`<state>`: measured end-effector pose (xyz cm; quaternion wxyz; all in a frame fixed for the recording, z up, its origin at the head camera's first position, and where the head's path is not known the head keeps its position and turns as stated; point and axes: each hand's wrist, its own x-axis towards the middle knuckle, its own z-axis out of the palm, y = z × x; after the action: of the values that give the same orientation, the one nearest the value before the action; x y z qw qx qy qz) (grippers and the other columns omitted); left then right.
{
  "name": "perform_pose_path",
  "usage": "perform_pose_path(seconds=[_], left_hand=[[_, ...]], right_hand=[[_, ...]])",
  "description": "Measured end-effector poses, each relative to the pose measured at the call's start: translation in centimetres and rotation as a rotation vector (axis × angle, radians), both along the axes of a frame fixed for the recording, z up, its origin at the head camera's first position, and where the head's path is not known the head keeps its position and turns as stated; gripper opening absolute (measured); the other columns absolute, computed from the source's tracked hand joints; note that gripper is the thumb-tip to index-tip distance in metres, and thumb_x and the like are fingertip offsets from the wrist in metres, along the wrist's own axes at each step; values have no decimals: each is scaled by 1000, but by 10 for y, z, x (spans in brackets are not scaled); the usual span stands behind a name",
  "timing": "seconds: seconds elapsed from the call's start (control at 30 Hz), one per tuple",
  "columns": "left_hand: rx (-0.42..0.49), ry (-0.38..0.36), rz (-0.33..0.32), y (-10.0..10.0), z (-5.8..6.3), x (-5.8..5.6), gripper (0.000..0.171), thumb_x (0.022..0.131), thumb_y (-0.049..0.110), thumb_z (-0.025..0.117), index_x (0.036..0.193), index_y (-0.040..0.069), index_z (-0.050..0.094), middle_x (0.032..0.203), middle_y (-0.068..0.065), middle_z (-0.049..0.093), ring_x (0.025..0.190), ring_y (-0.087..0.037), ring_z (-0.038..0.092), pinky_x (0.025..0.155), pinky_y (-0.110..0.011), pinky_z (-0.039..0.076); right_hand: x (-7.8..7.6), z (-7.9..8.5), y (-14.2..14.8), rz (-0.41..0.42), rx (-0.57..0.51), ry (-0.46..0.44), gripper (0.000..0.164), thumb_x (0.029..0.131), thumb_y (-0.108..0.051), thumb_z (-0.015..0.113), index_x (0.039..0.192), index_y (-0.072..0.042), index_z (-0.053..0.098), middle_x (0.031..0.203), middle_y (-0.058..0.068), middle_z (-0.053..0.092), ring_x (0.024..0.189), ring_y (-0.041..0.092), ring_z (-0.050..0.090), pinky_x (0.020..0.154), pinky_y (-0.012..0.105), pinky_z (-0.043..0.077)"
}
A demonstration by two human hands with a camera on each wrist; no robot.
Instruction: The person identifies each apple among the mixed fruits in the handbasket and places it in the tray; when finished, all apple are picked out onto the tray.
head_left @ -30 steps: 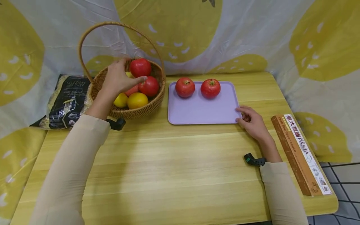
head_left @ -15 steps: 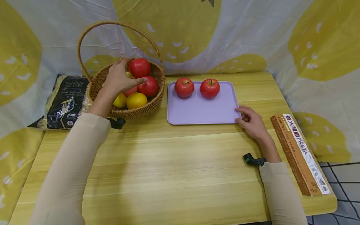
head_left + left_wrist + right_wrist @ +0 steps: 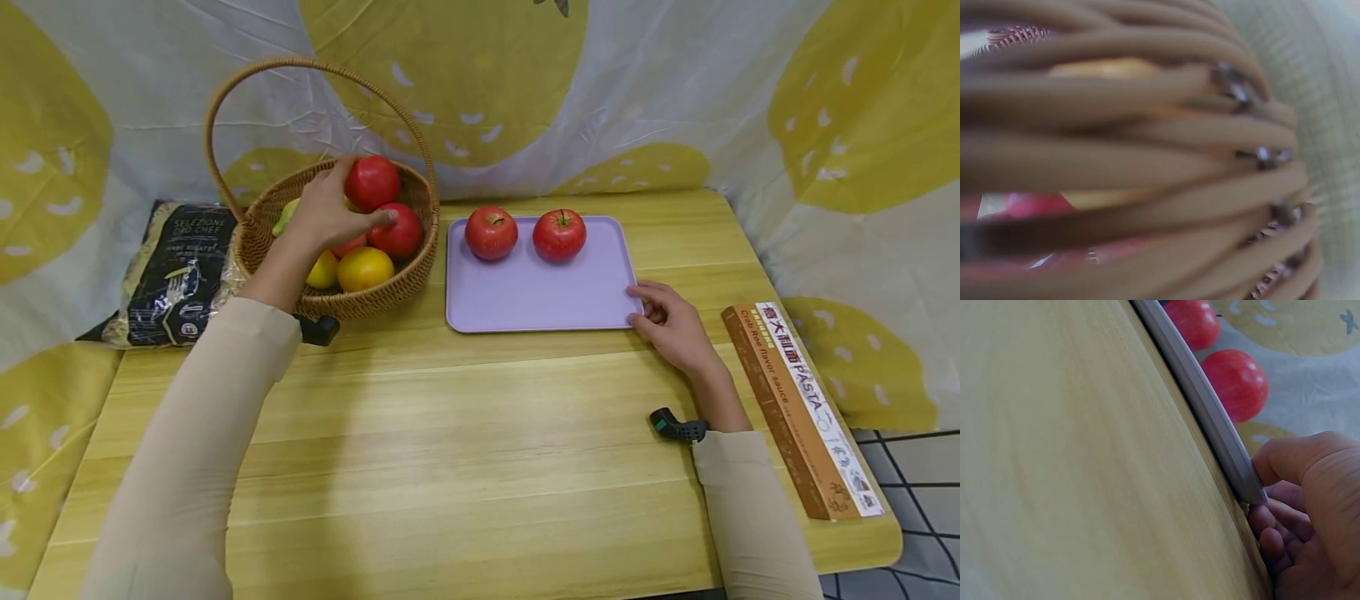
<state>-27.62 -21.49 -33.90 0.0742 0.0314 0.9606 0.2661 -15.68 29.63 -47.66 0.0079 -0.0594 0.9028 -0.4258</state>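
A wicker basket (image 3: 390, 292) with a tall handle holds several fruits. My left hand (image 3: 322, 208) reaches into it, fingers behind the left side of the upper red apple (image 3: 372, 183), thumb across its front and overlapping a lower red apple (image 3: 397, 233). A yellow lemon-like fruit (image 3: 365, 269) lies at the front. In the left wrist view the basket's weave (image 3: 1147, 156) fills the picture and hides the hand. My right hand (image 3: 673, 325) pinches the right edge of a lilac tray (image 3: 540, 292), thumb on the rim. Toward its back sit two red apples, one left (image 3: 491, 233), one right (image 3: 559, 235).
Left of the basket lies a black pasta bag (image 3: 180, 271). On the right, a long pasta box (image 3: 802, 412) lies slanted along the table's edge. A patterned yellow-and-white cloth (image 3: 525, 83) hangs behind the wooden table (image 3: 480, 467).
My left hand has shifted slightly right, closer around the upper apple, uncovering a green-yellow fruit at the left. My right hand stays at the tray's edge.
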Motion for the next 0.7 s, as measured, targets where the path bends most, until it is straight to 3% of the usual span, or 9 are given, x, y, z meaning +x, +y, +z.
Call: perform_pose_path(seconds=[0.1, 0.4, 0.7], left_hand=[[8, 10, 2, 1, -1, 0, 108, 87, 65, 69, 167, 25, 8, 169, -22, 19, 151, -49, 27, 114, -73, 32], [93, 80, 46, -3, -5, 3, 90, 91, 58, 66, 160, 20, 23, 157, -21, 42, 141, -45, 42, 111, -66, 41], [134, 107, 105, -12, -15, 6, 83, 87, 68, 64, 140, 16, 27, 148, -22, 48, 133, -49, 46, 106, -65, 45]], right_hand=[[0, 1, 0, 1, 0, -1, 44, 98, -11, 67, 141, -4, 62, 136, 15, 55, 89, 18, 46, 72, 15, 38], [0, 4, -2, 5, 1, -3, 44, 99, -12, 66, 142, -3, 61, 139, 16, 54, 90, 19, 46, 72, 15, 38], [1, 3, -1, 12, 3, -1, 45, 99, -12, 67, 142, -3, 61, 136, 16, 54, 89, 19, 46, 72, 14, 38]])
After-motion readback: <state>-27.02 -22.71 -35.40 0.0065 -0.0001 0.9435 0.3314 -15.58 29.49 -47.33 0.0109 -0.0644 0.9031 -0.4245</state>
